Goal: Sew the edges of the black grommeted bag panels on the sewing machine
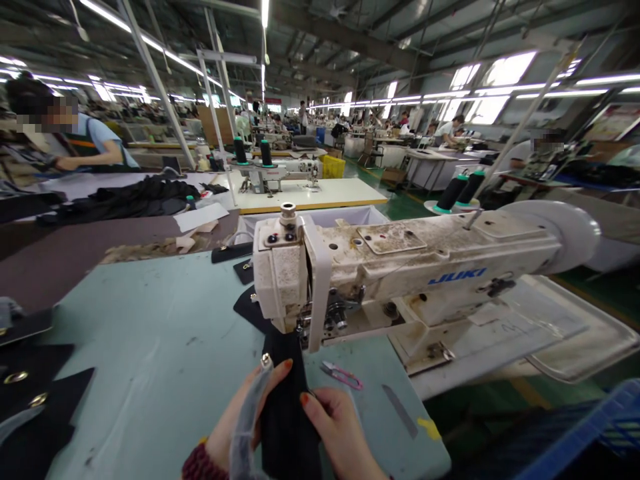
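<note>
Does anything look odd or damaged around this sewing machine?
The Juki sewing machine looks grimy: its white casing is smudged and scuffed along the arm. A yellow patch, perhaps tape, sits on the pale green table. The black fabric in the left hand and right hand looks intact. Nothing else stands out.

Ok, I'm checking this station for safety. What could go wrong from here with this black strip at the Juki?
The black fabric strip runs up to the needle area of the Juki sewing machine, so the right hand could end up too close. The clear plastic film in the left hand might snag there, as might the metal eyelet. The pink-handled snips lie close by and could be knocked.
</note>
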Demonstrator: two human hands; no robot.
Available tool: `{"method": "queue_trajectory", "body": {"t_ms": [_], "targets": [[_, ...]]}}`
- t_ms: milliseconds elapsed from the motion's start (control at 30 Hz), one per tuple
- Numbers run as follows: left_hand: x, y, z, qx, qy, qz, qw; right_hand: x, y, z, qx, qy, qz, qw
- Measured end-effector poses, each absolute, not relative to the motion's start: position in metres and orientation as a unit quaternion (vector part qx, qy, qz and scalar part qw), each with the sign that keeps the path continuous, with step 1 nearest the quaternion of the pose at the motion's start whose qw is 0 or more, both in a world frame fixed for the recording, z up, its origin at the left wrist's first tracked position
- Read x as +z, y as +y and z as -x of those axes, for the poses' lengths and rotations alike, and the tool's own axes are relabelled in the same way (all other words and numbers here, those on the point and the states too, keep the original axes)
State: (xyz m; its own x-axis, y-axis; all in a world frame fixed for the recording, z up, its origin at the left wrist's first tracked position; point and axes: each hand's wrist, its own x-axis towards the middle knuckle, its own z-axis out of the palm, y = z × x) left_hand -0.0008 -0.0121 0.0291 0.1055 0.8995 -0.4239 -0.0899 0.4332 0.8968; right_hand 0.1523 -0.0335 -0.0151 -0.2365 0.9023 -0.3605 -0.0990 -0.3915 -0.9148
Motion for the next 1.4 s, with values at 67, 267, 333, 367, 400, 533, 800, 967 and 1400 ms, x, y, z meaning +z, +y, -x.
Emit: {"method": "queue_trajectory", "body": {"t_ms": [67, 267, 333, 367, 400, 533, 800, 967, 1400], "targets": [[0.029, -0.01, -0.001, 0.387, 0.555, -0.319, 0.664, -0.017, -0.034, -0.153, 0.674, -0.407, 0.491, 0.373], [0.048, -0.01, -0.003, 0.401, 0.564, -0.311, 0.652, -0.01, -0.032, -0.153, 0.68, -0.414, 0.478, 0.371], [0.053, -0.01, -0.003, 0.402, 0.562, -0.333, 0.642, -0.006, -0.03, -0.152, 0.676, -0.41, 0.487, 0.37], [0.053, -0.009, -0.003, 0.401, 0.563, -0.333, 0.641, -0.004, -0.028, -0.152, 0.677, -0.409, 0.489, 0.368], [0.051, -0.008, -0.003, 0.403, 0.564, -0.325, 0.643, -0.003, -0.027, -0.151, 0.677, -0.408, 0.491, 0.366], [0.037, -0.003, -0.001, 0.396, 0.538, -0.272, 0.692, -0.004, -0.026, -0.151, 0.664, -0.415, 0.503, 0.366], [0.047, -0.002, 0.001, 0.408, 0.51, -0.382, 0.654, 0.005, -0.019, -0.149, 0.661, -0.416, 0.517, 0.351], [0.053, 0.004, 0.004, 0.438, 0.513, -0.399, 0.621, 0.002, -0.013, -0.147, 0.654, -0.434, 0.508, 0.354], [0.055, 0.016, 0.001, 0.44, 0.516, -0.37, 0.636, -0.008, -0.003, -0.147, 0.651, -0.445, 0.487, 0.376]]}}
